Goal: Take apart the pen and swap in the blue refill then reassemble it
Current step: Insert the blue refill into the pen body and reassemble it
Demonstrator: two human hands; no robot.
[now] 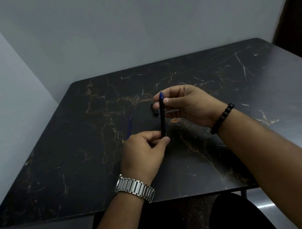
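A dark pen barrel (162,121) stands nearly upright above the black marble table (75,167). A blue refill (161,96) sticks out of its top end. My left hand (144,151) pinches the barrel's lower end between thumb and fingers. My right hand (184,104) holds the blue refill's upper part with thumb and forefinger. A second blue refill (129,127) lies on the table to the left of my hands. A small black pen part (155,110) lies on the table just behind the barrel, partly hidden by my right fingers.
The table stands in a corner with grey walls behind and to the left. A dark door frame (295,0) rises at the far right. A metal watch (134,188) sits on my left wrist, a bead bracelet (221,118) on my right.
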